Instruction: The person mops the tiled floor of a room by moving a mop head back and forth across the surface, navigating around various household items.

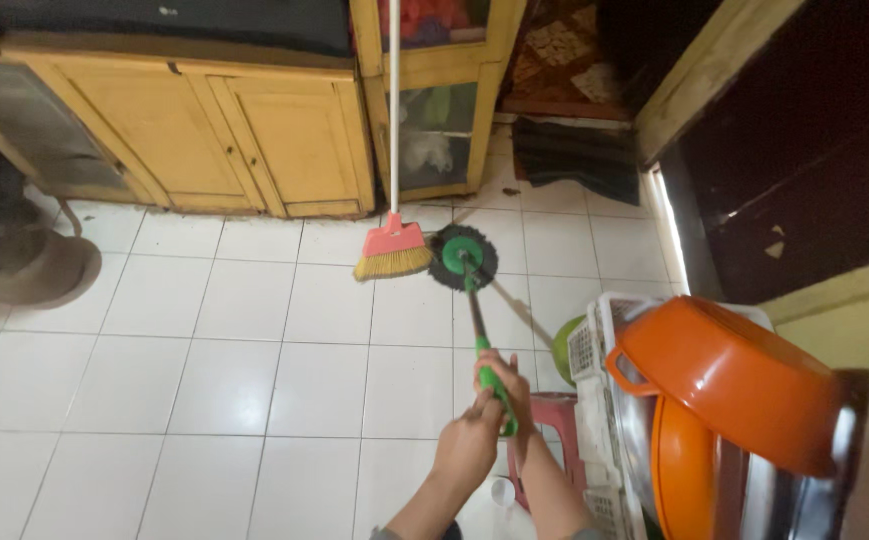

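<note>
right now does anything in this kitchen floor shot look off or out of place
Mostly the orange basins at the right: they sit tilted on edge, stacked against a white basket, not flat. Both hands, left hand and right hand, grip the green mop beside a leaning broom. No spill shows on the white tiles.

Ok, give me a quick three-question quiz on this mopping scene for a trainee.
1. True or false: both hands grip the mop handle.
2. What leans against the cabinet beside the mop head? A) a broom B) a bucket C) a chair
3. Fill in: the basin on the rack at the right is ____ in colour.

Key:
1. True: left hand and right hand both hold the green handle.
2. A, the broom with a pink head and white pole.
3. Orange.
</note>
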